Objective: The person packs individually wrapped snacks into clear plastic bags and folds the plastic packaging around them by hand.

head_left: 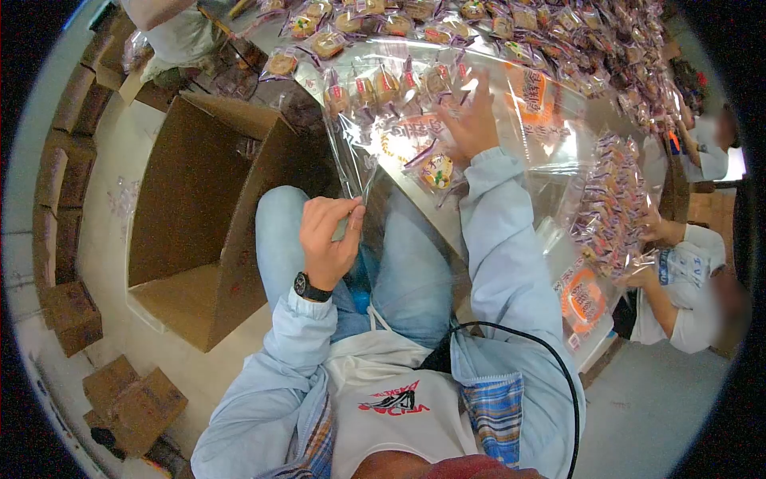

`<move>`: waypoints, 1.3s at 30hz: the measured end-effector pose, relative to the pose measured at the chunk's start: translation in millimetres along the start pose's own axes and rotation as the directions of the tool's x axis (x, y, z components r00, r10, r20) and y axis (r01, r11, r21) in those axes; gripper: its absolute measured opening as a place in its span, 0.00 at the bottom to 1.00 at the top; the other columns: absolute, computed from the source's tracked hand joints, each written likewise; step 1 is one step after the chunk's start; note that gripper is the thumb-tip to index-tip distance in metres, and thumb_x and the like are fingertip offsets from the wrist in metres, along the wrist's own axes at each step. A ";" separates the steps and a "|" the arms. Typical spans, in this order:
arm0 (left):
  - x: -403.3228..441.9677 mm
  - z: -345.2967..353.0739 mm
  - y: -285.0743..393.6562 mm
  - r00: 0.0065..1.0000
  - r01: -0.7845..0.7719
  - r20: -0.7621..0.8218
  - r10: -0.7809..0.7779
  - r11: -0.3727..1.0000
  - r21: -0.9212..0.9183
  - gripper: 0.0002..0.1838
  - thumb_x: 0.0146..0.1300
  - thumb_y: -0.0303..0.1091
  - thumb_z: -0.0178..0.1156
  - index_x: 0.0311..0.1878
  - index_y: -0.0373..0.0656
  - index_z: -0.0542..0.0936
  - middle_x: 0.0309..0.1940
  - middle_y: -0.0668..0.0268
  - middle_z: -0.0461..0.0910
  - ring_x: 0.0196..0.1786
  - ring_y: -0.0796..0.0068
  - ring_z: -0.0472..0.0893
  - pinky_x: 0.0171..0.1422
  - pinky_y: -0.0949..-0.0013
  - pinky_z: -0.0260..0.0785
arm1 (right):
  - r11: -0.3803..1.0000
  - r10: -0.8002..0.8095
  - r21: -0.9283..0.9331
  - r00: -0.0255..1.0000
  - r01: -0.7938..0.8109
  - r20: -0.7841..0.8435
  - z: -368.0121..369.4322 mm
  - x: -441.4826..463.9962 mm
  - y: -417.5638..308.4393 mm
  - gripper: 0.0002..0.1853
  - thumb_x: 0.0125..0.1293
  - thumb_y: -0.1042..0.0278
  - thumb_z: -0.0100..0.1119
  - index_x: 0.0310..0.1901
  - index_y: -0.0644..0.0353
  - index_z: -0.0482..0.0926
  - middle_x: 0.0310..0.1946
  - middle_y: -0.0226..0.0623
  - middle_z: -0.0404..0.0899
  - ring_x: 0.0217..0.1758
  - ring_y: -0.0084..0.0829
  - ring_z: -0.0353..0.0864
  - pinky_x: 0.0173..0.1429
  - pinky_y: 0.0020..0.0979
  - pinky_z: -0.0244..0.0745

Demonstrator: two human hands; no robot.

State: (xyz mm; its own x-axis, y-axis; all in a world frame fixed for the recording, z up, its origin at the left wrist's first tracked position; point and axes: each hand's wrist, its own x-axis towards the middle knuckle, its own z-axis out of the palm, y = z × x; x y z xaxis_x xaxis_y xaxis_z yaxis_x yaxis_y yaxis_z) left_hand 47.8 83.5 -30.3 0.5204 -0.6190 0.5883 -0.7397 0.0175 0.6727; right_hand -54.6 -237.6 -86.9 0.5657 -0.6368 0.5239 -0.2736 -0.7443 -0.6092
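My left hand (329, 242) pinches the near edge of a clear plastic bag (349, 164) between thumb and fingers, above my lap. A row of individually wrapped round pastries (386, 85) lies along the far side of the bag. My right hand (472, 120) reaches over them at the row's right end, fingers stretched out and thumb apart. It is beside the last packets; whether it touches one is hard to see through the shiny film. Closer to me, a single wrapped pastry (436, 171) lies below my right hand.
More wrapped pastries (550, 36) cover the back of the metal table (415, 191). Printed plastic bags (581, 299) lie to the right, beside a filled bag of packets (610, 199). A big open cardboard box (191, 215) stands at my left. Two co-workers (678, 279) are at the right.
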 end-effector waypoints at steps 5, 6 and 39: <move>0.8 4.8 0.6 0.999 0.011 -0.039 -0.013 0.998 -0.057 0.09 0.57 0.22 0.71 0.41 0.40 0.86 0.35 0.62 0.85 0.37 0.62 0.80 0.44 0.62 0.69 | 0.990 0.131 0.041 0.991 -0.132 0.020 -25.6 -29.5 -17.5 0.49 0.62 0.47 0.74 0.76 0.64 0.59 0.74 0.54 0.62 0.78 0.57 0.62 0.79 0.46 0.60; 1.8 4.8 0.4 0.999 0.007 -0.040 -0.010 0.998 -0.064 0.09 0.57 0.22 0.71 0.41 0.40 0.86 0.35 0.62 0.85 0.37 0.62 0.80 0.44 0.62 0.69 | 0.996 0.089 -0.001 0.992 -0.089 0.086 -34.2 -40.8 -25.8 0.47 0.62 0.47 0.74 0.75 0.63 0.62 0.72 0.55 0.65 0.75 0.56 0.66 0.76 0.46 0.64; 4.7 0.7 7.4 0.993 0.120 0.028 -0.117 0.978 -0.171 0.06 0.61 0.26 0.70 0.41 0.39 0.87 0.34 0.62 0.85 0.36 0.63 0.80 0.43 0.63 0.69 | 0.771 0.423 0.581 0.892 -0.261 -0.159 33.8 3.0 -45.6 0.24 0.71 0.71 0.60 0.67 0.65 0.72 0.68 0.52 0.72 0.61 0.39 0.81 0.55 0.36 0.83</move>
State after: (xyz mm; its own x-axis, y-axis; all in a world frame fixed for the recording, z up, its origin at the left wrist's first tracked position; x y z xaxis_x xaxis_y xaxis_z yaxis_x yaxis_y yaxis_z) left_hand 44.5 80.2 -22.9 0.5916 -0.6382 0.4927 -0.5878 0.0769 0.8054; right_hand -14.1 -198.8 -77.6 0.2650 -0.9147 0.3050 0.0930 -0.2905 -0.9523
